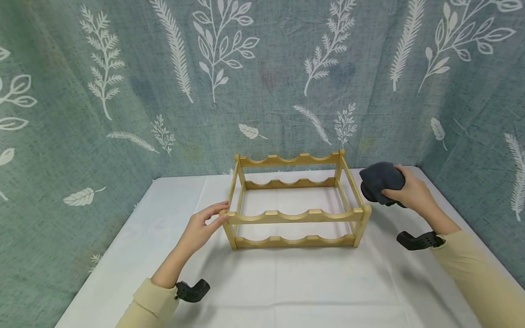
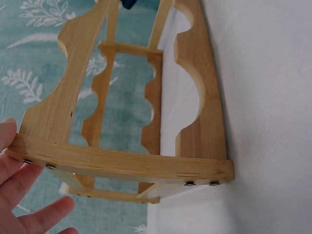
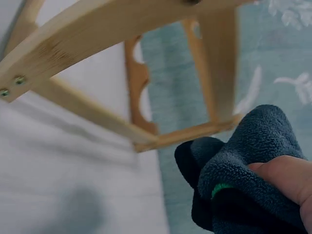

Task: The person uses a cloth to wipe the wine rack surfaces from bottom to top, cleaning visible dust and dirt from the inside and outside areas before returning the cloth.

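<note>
A light wooden bottle rack [image 1: 291,217] with two tiers of scalloped rails stands on the white-covered table. At its front left top corner is my left hand [image 1: 207,228], thumb and fingertips around the corner post; in the left wrist view the fingers [image 2: 34,183] show at the post's end, some of them spread free. My right hand [image 1: 412,191] grips a bunched dark blue cloth [image 1: 381,182], held beside the rack's right side. Up close, the cloth [image 3: 261,141] looks fluffy, with a small green spot in a fold and the thumb pressed into it.
The white tablecloth [image 1: 262,282] spreads in front of the rack and to both sides. Behind it, and along the left and right, hangs a green-blue curtain [image 1: 279,100] with white leaf prints. Each wrist carries a black camera mount [image 1: 193,290].
</note>
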A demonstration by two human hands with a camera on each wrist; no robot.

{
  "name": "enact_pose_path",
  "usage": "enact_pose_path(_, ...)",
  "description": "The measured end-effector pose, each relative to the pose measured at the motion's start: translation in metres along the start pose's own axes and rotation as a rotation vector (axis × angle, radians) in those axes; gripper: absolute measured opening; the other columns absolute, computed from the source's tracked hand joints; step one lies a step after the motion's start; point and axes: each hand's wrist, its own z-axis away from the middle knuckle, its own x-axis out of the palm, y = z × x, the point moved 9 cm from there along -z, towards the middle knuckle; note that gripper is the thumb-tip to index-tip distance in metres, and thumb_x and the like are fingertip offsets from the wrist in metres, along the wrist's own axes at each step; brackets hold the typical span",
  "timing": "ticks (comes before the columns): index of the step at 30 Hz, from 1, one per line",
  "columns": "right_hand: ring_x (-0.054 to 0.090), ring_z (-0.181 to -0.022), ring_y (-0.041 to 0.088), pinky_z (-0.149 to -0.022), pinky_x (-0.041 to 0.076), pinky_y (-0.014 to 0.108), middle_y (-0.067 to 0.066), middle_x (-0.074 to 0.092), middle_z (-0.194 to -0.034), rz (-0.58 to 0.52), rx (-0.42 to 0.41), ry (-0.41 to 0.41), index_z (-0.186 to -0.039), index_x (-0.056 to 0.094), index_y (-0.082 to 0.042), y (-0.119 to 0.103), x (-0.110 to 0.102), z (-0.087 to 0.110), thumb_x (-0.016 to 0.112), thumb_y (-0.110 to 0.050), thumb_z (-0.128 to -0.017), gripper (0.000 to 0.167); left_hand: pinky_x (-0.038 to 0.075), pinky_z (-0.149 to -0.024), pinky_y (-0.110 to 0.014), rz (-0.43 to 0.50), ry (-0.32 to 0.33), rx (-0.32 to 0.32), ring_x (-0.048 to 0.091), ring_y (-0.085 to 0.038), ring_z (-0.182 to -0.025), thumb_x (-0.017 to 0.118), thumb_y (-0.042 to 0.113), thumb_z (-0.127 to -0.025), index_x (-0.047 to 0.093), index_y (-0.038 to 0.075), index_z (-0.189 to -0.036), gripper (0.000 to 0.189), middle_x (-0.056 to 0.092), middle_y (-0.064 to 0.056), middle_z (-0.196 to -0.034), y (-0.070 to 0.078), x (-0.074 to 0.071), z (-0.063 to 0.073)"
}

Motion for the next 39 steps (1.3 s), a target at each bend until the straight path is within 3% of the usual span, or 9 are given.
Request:
enact_pose_path(9,0.032,-0.112,0.059,-0.078,0.037,0.065,0.040,0.023,-0.136,0.005,-0.073,0.038,-0.148,0.006,-0.006,-0.041,-0.039,0.019,0.063,-0.041,-0.083,0.093,0.036,-0.094,-0.057,-0.001,-0.020,0.011,0.050,-0.029,-0.119,0.058,0.031,-0.090,0.060,0.009,-0.121,0.038,0.054,-0.006,-0.131,0.001,-0.002,-0.003)
enact_pose_path(17,0.038,-0.110,0.055,-0.075,0.039,0.062,0.035,0.028,-0.137,-0.020,-0.172,0.072,-0.148,0.011,-0.012,-0.083,-0.055,0.041,0.068,-0.036,-0.081,0.091,0.035,-0.095,-0.058,0.000,-0.046,-0.013,0.046,-0.029,-0.123,0.058,0.034,-0.089,0.061,0.012,-0.121,0.039,0.053,-0.004,-0.131,-0.002,-0.004,-0.005)
enact_pose_path(28,0.054,-0.100,0.044,-0.071,0.047,0.050,0.029,0.044,-0.128,-0.152,-0.402,0.025,-0.144,0.026,-0.011,-0.149,-0.029,0.077,0.074,-0.018,-0.077,0.083,0.034,-0.096,-0.059,0.009,-0.058,-0.004,0.048,-0.029,-0.121,0.060,0.034,-0.088,0.063,0.014,-0.119,0.037,0.055,-0.003,-0.130,-0.003,-0.005,-0.007)
enact_pose_path(39,0.056,-0.103,0.036,-0.076,0.049,0.046,0.020,0.045,-0.133,-0.232,-0.533,-0.072,-0.140,0.035,-0.013,-0.189,0.016,0.099,0.076,-0.012,-0.073,0.078,0.034,-0.096,-0.058,0.022,-0.065,-0.020,0.048,-0.028,-0.121,0.060,0.036,-0.088,0.063,0.015,-0.118,0.037,0.055,-0.002,-0.129,-0.005,-0.003,-0.005)
